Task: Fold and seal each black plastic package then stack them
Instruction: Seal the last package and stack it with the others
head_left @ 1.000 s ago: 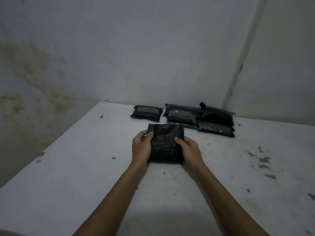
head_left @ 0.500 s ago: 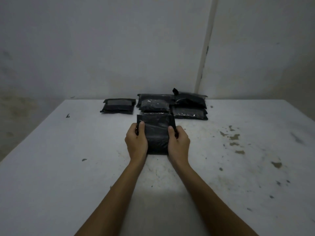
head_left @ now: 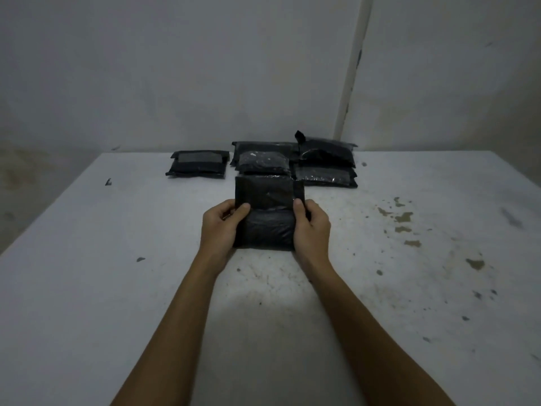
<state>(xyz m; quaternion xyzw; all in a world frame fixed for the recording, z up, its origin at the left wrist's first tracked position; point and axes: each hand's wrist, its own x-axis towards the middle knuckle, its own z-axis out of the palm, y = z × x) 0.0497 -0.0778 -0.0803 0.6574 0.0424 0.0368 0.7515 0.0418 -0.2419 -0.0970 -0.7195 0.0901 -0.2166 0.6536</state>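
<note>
The black package [head_left: 265,213] lies on the white bench [head_left: 380,288], in the middle and just in front of the other packages, and both hands hold it by its sides. The left hand [head_left: 221,227] has its grip clamped on the left edge, thumb on top; the right hand [head_left: 311,227] has its grip clamped on the right edge in the same way, where a narrow strip of plastic sticks out beside the thumb. The far half looks like a flat flap, not yet folded over the filled near half. I think the main risk is a crooked fold: if one hand pulls more than the other, the flap will land askew and the seal may not close fully. The plastic also looks smooth, so it may slip from the thumbs. The pile of unsealed packages [head_left: 292,162] is very near behind, so a wide movement could push it, while the finished package [head_left: 198,163] at the far left lies apart.
</note>
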